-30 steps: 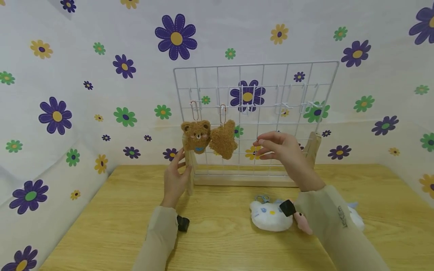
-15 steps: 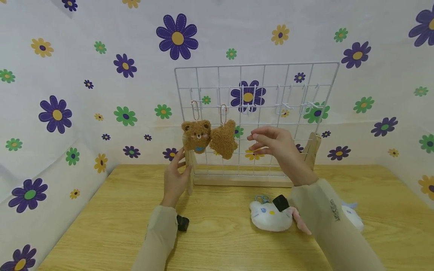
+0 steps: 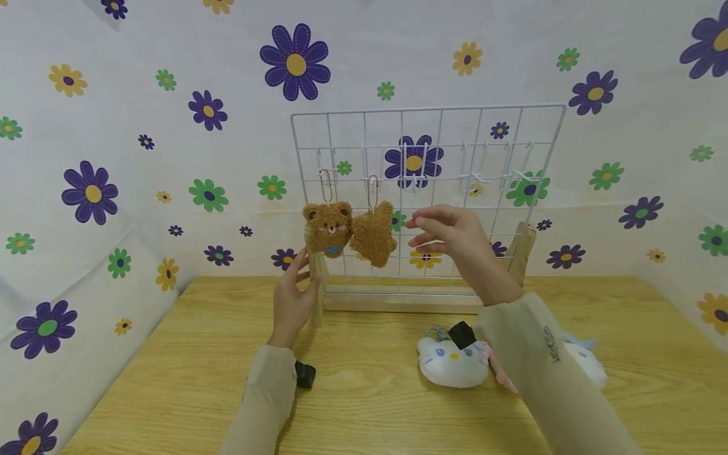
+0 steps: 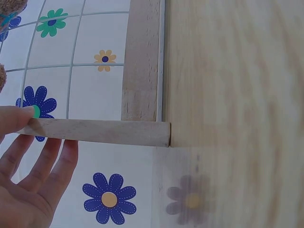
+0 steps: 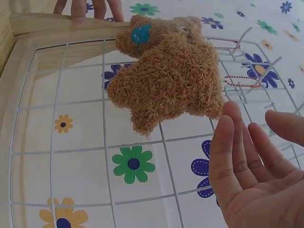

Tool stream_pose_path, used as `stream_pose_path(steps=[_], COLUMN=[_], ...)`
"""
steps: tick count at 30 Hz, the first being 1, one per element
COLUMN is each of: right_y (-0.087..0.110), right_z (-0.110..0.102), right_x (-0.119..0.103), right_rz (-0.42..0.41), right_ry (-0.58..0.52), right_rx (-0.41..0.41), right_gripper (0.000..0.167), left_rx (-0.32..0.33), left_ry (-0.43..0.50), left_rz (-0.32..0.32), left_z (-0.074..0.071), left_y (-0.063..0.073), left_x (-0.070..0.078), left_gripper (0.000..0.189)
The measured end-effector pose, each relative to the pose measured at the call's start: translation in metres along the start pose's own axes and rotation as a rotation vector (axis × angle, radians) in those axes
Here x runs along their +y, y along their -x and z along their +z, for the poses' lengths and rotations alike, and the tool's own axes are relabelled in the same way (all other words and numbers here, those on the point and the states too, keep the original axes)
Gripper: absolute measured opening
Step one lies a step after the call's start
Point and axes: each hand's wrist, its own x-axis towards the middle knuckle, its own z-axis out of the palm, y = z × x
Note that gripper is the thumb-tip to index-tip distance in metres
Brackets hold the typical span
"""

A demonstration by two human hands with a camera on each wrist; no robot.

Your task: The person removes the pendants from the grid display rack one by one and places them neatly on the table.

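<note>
My left hand holds the left wooden post of a wire grid rack, thumb on one side and fingers on the other. Two brown plush bear keychains hang by ball chains from hooks on the white wire grid. The left plush bear faces me and has a blue patch. Beside it, the second plush bear shows its back and overlaps the first. My right hand is just right of this second bear, fingers loosely bent with nothing between them; its fingertips are right at the bear's edge in the right wrist view.
On the wooden table in front of the rack lies a white plush cat head with a blue clasp. A pink plush and another white plush lie partly behind my right sleeve. Several bare hooks project from the grid.
My right hand has moved left and slightly up, closer to the second plush bear. The left hand stays on the post, and the bears hang as before.
</note>
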Motion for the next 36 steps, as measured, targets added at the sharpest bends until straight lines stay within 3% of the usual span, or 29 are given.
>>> stream_pose_path(steps=[10, 20, 36], right_y=[-0.009, -0.018, -0.025], right_z=[0.006, 0.015, 0.026], right_x=[-0.009, -0.015, -0.022], right_rz=[-0.039, -0.042, -0.031], right_ry=[0.024, -0.019, -0.047], right_rx=[-0.027, -0.035, -0.057], right_gripper=[0.036, 0.027, 0.035], left_rx=[0.003, 0.004, -0.003], left_ry=[0.007, 0.01, 0.027], left_rz=[-0.005, 0.01, -0.041], left_z=[-0.002, -0.002, 0.0], left_y=[0.001, 0.001, 0.001], left_x=[-0.002, 0.001, 0.002], left_gripper=[0.062, 0.061, 0.063])
